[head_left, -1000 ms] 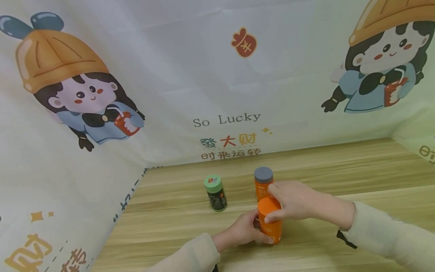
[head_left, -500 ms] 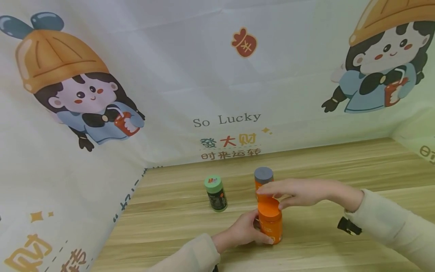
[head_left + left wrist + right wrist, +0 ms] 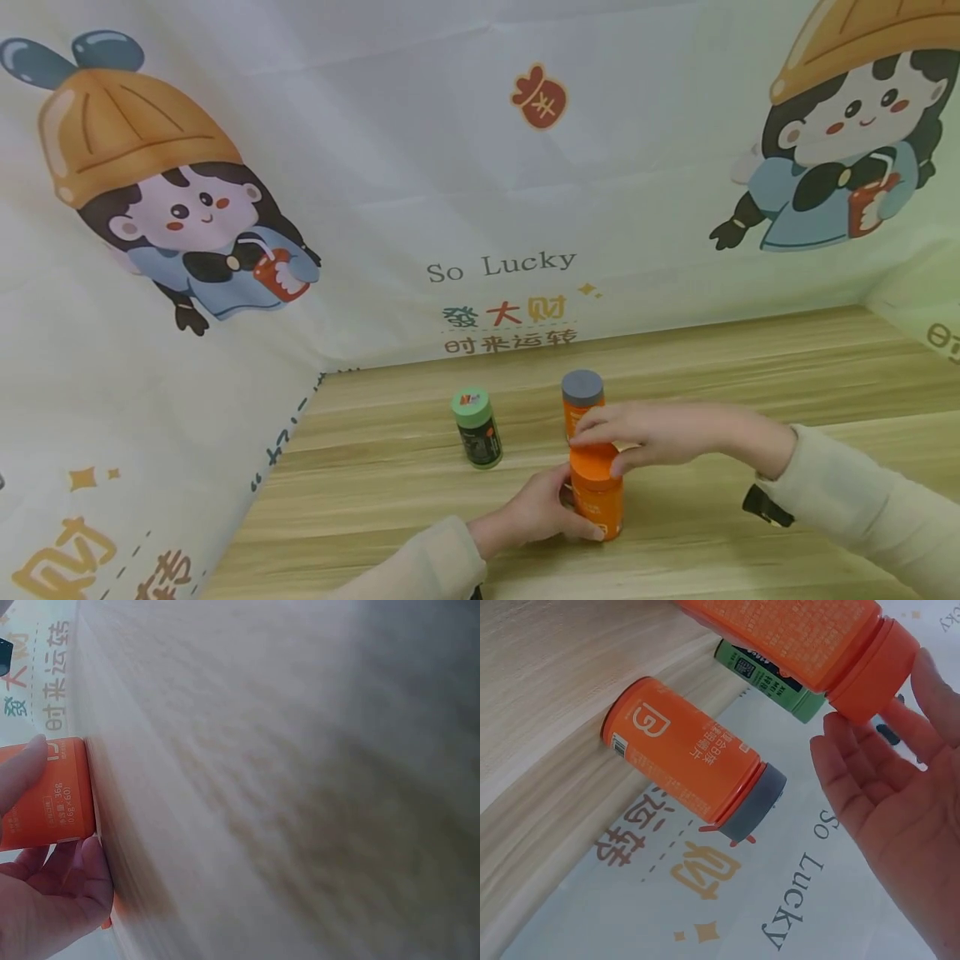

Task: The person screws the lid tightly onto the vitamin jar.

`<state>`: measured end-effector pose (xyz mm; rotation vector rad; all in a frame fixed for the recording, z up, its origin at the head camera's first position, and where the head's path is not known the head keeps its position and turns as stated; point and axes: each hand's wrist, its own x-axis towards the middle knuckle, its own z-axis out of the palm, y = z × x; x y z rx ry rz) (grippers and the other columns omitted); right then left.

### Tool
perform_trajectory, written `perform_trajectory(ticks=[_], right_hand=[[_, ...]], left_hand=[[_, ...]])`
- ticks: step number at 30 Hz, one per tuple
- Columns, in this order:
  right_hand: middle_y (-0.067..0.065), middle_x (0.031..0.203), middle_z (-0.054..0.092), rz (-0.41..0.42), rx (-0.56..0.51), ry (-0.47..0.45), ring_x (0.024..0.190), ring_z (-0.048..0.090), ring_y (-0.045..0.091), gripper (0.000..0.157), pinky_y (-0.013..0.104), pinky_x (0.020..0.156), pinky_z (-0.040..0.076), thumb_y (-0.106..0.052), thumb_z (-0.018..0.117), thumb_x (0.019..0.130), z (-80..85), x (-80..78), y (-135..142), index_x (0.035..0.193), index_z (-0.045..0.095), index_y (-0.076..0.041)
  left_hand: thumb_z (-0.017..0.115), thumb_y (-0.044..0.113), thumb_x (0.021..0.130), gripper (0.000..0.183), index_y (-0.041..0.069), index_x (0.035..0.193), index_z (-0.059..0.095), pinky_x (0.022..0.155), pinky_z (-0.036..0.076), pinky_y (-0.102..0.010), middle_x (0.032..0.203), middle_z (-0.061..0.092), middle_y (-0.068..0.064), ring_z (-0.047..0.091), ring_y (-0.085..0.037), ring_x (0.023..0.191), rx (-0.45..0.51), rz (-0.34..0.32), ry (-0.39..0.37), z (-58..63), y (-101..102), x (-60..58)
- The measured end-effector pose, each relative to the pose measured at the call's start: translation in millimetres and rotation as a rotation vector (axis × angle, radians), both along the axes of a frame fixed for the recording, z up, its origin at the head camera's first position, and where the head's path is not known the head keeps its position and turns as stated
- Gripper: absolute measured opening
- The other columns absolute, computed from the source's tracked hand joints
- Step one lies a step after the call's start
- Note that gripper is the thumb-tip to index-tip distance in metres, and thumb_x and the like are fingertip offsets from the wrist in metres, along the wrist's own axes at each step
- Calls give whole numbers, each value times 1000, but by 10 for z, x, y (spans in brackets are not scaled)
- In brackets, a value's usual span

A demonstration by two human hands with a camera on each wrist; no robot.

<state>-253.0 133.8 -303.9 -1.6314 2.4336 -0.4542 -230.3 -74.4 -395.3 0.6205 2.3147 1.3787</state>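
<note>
An orange pill bottle (image 3: 598, 504) with an orange lid (image 3: 596, 461) stands upright on the wooden table. My left hand (image 3: 536, 507) grips its lower body between thumb and fingers; the left wrist view shows the printed side of the bottle (image 3: 56, 799) in that grip. From above, my right hand (image 3: 671, 433) holds the lid, thumb on one side and fingertips on the other, as the right wrist view shows around the lid (image 3: 877, 671). Just behind stands an orange pill bottle with a grey lid (image 3: 582, 387), partly hidden by the right hand.
A dark pill bottle with a green lid (image 3: 474, 425) stands to the left, apart from the hands. The wooden table (image 3: 360, 475) meets a printed cloth backdrop (image 3: 390, 167) at the back and sides.
My right hand was on the orange lid, lifted and opened off it half a second ago, and has come back down onto it. The left hand and the bottles have kept their places.
</note>
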Motion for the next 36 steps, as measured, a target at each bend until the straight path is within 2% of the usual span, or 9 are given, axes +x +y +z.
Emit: perform_trajectory(ticks=[6,14,20,26,31,36], right_hand=[[-2,108,48,-94,-5,14,97,47,11,55,27,84,43,-45,53,88,-25,49,-81,125,53,-4],[-6,94,47,-170,-33,28,82,47,6,48,25,74,44,-48,57,85,-43,60,-124,110,59,-8],[-9,76,47,-316,-8,58,64,43,4,42,20,57,38,-50,61,82,-91,97,-198,94,56,-11],[-7,61,37,-427,21,183,52,35,7,42,21,46,27,-54,59,80,-108,189,-269,80,46,-14],[-8,56,34,-469,37,332,48,32,7,45,21,43,22,-57,57,79,-125,231,-313,75,44,-15],[-8,55,33,-516,39,403,46,32,6,50,21,40,22,-63,57,76,-126,250,-331,71,44,-15]], left_hand=[[76,1,70,51,9,115,55,74,47,-22,102,63,2,56,-6,81,10,9,-13,-2,4,1],[76,1,70,52,9,117,55,74,47,-21,102,63,2,55,-6,81,6,1,-20,-3,0,0],[76,0,70,51,9,116,55,73,47,-21,103,63,1,56,-7,82,16,9,-33,-11,6,4],[76,1,70,52,10,117,56,71,48,-21,103,64,1,57,-7,81,17,17,-27,-17,4,13],[76,0,70,52,11,117,56,70,48,-21,104,64,0,58,-6,81,35,7,-25,-27,0,7],[76,-1,70,51,10,116,56,70,48,-20,105,65,0,59,-6,83,54,-2,-33,-23,1,6]])
